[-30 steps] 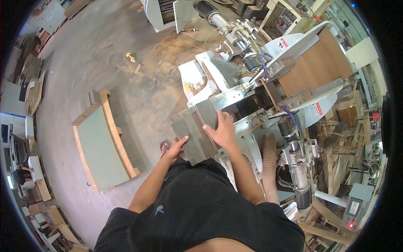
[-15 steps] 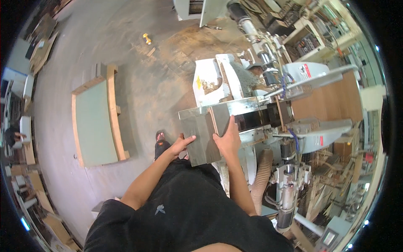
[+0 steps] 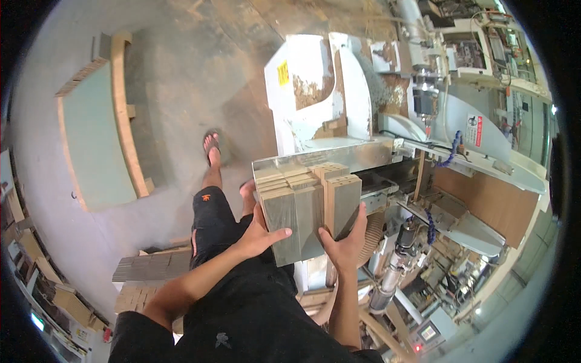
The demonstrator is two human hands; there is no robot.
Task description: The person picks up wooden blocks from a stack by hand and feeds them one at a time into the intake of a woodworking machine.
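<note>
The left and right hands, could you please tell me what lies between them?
In the head view, a stack of grey-faced boards lies between the left hand and the right hand.

A red-and-white label (image 3: 474, 130) is located on the white guard (image 3: 457, 112); a yellow label (image 3: 283, 73), on the white frame (image 3: 282, 100). Lettering: not legible.

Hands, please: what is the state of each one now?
Left hand: closed on the left side of the boards, thumb across them.
Right hand: closed on their right side, also holding, thumb across them.
</note>
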